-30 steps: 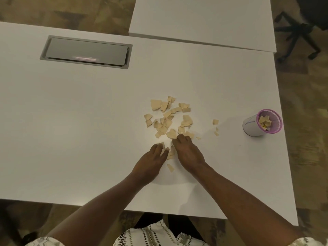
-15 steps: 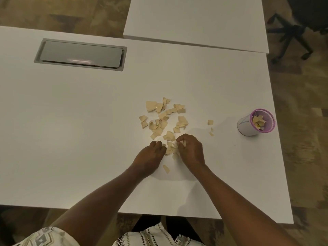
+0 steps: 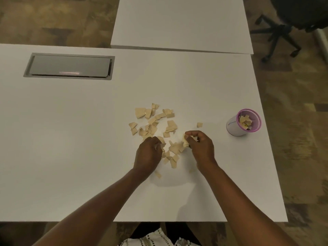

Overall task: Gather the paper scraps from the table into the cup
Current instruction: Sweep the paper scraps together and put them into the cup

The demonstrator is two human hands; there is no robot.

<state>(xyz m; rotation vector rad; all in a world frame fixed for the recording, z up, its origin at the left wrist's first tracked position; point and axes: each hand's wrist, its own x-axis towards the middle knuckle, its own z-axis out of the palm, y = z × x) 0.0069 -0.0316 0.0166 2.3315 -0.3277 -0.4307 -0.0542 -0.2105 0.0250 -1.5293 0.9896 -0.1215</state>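
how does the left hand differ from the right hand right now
The right hand pinches a bunch of paper scraps in curled fingers; the left hand curls its fingers at the pile's edge, and whether it holds any is unclear. The right hand sits nearer the cup; the left hand is farther from it. Both are knuckles-up over the table, at the near side of the pile.

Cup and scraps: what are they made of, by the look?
Scraps: thin tan paper or light card, matte; ragged torn edges, some lie curled. Cup: white wall smooth with a faint sheen, likely plastic or coated paper; pink rim and lining look patterned, perhaps mesh plastic, too small to tell.
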